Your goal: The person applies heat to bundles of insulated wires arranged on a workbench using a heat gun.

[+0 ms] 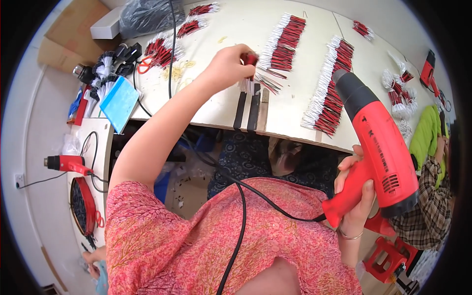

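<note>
My left hand (227, 66) reaches over the white table, its fingers closed round a small bundle of red and black wires (250, 60) with pale ends hanging down. Just below the bundle, dark strips (254, 105) lie at the table's front edge, and a few loose wires (270, 84) are spread beside them. In my right hand (358, 199) is a red heat gun (386, 142), gripped by its handle. Its black nozzle points up and to the left, over the table. The gun's black cord (275, 209) runs across in front of my body.
Two long rows of red, black and white wires (285, 44), (329, 93) lie on the table (216, 105). At left are orange-handled scissors (144, 65), a blue packet (119, 103) and another heat gun (66, 163). A person in a plaid sleeve (425, 211) sits at right, near red stools (386, 255).
</note>
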A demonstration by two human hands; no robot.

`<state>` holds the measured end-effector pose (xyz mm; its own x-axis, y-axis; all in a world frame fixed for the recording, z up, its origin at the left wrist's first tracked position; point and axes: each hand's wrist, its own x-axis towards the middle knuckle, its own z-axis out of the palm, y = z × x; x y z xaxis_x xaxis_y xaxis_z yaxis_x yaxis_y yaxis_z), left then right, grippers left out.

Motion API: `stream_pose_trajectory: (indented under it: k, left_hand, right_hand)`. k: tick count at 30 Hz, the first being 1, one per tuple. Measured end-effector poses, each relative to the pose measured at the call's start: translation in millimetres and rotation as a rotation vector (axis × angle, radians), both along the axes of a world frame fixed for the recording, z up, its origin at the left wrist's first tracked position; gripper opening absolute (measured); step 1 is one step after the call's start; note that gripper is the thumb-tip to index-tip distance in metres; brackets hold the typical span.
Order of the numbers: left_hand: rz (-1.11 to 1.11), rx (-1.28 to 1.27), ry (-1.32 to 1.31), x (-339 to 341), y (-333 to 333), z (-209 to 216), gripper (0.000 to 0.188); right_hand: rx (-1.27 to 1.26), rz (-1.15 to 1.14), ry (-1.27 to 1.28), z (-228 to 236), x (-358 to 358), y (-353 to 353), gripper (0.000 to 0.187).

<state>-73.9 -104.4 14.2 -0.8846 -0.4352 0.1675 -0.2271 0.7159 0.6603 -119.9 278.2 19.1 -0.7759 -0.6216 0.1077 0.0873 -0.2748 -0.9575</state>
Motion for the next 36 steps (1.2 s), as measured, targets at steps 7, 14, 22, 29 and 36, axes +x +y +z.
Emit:
stream_pose_trajectory:
  k: [7,14,22,29,36]
  left_hand:
    - [0.144,0.854,0.237,36,-23,-22,0.028]
    - [0.251,0.676,0.157,71,-23,-25,0.040]
    - [0.304,0.042,0.114,99,-19,-47,0.059]
    - [0.289,-0.156,0.228,113,-13,-46,0.057]
    - [0.046,-0.423,0.333,113,-20,-48,0.040]
  right_hand:
    - [0.036,0.039,-0.010,5,3,-12,0.082]
    - [0.083,0.093,0.032,9,5,-28,0.079]
    - [0.118,0.139,0.050,6,7,-41,0.077]
    - [0.185,0.212,0.065,19,4,-51,0.083]
    - [0.363,0.302,0.043,48,14,-59,0.087]
